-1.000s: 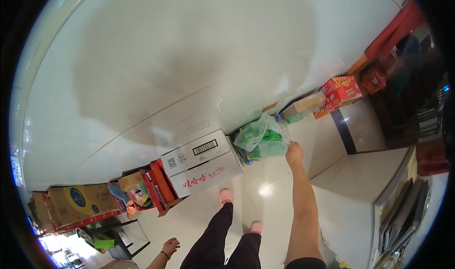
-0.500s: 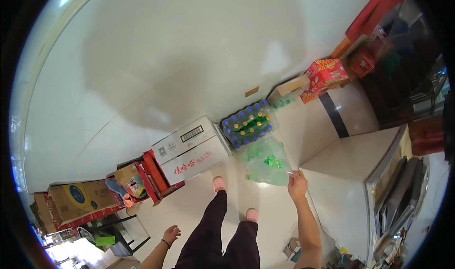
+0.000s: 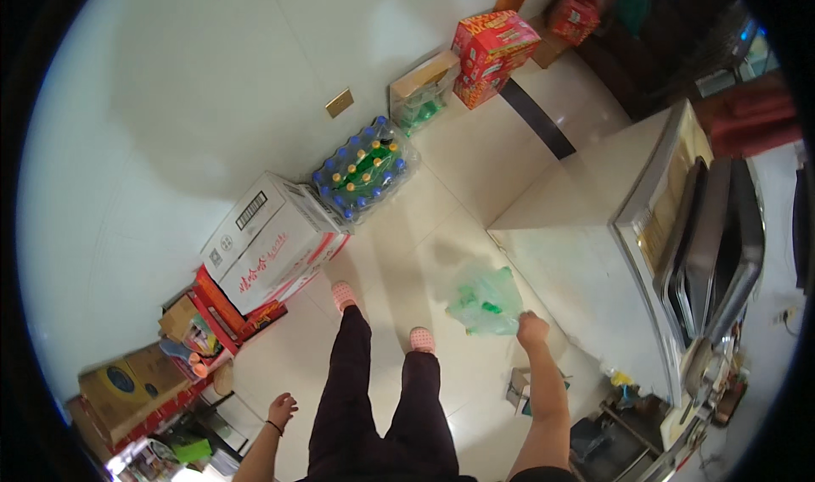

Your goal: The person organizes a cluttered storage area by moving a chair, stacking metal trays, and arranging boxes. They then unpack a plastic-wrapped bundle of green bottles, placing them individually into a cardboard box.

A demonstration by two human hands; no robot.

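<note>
From my right hand (image 3: 532,329) hangs a thin, pale green plastic bag (image 3: 488,299), its edge pinched in the closed fingers. Darker green shapes show through the film, too blurred to name. My left hand (image 3: 283,411), a dark band at the wrist, hangs at my left side over the floor. Its fingers are loosely curled and apart, with nothing in them. Beyond the bag, against the wall, stands a wrapped pack of bottles (image 3: 361,170) with blue and yellow caps.
A large white carton (image 3: 263,244) stands left of the bottle pack, with red boxes and a brown carton (image 3: 132,389) further left. Red patterned boxes (image 3: 492,49) stand at the far right. A white counter (image 3: 577,244) flanks my right arm. Below it lies a small open box (image 3: 519,389).
My view has swung to the right, so the wall and cartons sit further left. The bag has moved away from the bottle pack, still in my right hand.
</note>
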